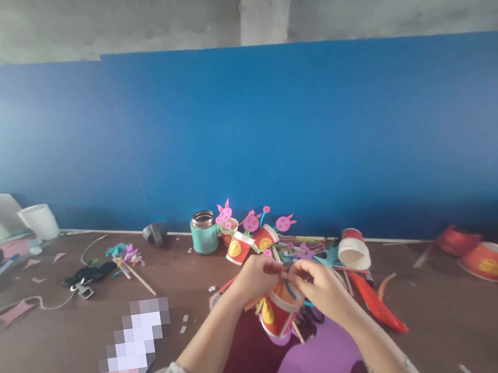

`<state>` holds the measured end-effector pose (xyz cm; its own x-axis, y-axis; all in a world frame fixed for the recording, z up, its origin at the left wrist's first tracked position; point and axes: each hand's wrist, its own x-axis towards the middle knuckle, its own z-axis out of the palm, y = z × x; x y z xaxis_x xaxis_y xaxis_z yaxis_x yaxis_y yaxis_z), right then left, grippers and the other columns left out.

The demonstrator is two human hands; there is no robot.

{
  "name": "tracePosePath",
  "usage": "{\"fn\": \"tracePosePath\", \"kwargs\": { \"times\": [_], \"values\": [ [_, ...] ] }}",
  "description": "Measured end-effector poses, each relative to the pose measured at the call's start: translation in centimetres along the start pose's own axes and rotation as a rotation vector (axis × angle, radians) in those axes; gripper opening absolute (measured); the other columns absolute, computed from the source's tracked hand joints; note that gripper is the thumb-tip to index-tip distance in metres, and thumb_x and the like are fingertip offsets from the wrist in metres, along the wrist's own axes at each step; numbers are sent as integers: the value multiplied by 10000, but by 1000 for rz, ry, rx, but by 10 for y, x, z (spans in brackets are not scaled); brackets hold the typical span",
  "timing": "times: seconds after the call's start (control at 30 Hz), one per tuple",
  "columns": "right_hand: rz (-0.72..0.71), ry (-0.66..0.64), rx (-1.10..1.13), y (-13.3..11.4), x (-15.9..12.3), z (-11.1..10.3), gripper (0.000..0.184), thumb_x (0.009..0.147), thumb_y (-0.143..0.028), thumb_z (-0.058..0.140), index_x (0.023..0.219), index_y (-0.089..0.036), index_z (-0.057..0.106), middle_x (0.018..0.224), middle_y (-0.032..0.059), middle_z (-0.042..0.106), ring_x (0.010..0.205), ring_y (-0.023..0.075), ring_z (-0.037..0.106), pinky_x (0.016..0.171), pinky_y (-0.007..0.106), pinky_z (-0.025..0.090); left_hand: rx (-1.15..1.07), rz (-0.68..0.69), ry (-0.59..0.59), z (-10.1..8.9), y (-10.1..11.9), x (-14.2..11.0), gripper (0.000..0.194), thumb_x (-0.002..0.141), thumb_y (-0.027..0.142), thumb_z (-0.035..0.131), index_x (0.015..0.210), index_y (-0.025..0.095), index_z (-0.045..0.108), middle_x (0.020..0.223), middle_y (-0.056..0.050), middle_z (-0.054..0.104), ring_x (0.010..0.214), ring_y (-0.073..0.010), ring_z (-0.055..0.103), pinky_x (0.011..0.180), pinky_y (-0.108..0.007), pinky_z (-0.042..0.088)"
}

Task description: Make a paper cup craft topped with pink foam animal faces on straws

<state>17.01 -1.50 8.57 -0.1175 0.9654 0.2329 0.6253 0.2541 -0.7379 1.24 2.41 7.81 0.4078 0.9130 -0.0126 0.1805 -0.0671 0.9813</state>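
Note:
A red and white paper cup [281,320] with a yellow printed mark stands tilted below my hands. A thin blue strip [291,291] curves down into its mouth. My left hand [261,279] is closed in a pinch at the strip's upper end, above the cup's left rim. From the other side, my right hand [316,281] pinches at the same spot, its fingertips almost meeting the left ones. Behind them, more paper cups [239,247] carry pink pig-face cutouts [250,222]. Purple sheet material [320,357] lies under and in front of the cup.
A teal jar [204,234] stands at the back near the blue partition [232,127]. To the right lie a cup on its side [353,250] and a red-orange pointed piece [378,304]. A wooden stick [139,278], colourful scraps and a black strap [88,273] are at left.

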Motion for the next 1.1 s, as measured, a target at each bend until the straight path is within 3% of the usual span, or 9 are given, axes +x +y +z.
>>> {"fn": "tracePosePath", "kwargs": {
  "times": [0.23, 0.77, 1.1],
  "values": [
    [18, 27, -11, -6, -2, 0, 199, 783, -302, 487, 649, -173, 558, 548, -21, 573, 538, 130, 519, 507, 203, 382, -76, 10, -41, 1, -8, 3, 189, 579, 159, 633, 746, 107, 704, 672, -23, 674, 645, -146, 596, 619, -241, 438],
    [47, 21, -21, -5, -1, 0, 225, 773, -339, 513, 632, -179, 581, 571, 7, 627, 556, 158, 558, 523, 229, 387, -3, -8, -55, 0, -1, -1, 179, 571, 141, 608, 722, 104, 696, 651, -5, 646, 621, -130, 564, 575, -217, 403],
    [104, 103, -186, -10, -4, -2, 169, 741, -318, 542, 637, -209, 618, 618, 17, 678, 617, 197, 613, 575, 260, 387, 68, 121, -144, -6, -3, -3, 252, 698, 336, 631, 803, 118, 701, 719, -24, 667, 652, -134, 568, 576, -214, 397]
  ]
}}
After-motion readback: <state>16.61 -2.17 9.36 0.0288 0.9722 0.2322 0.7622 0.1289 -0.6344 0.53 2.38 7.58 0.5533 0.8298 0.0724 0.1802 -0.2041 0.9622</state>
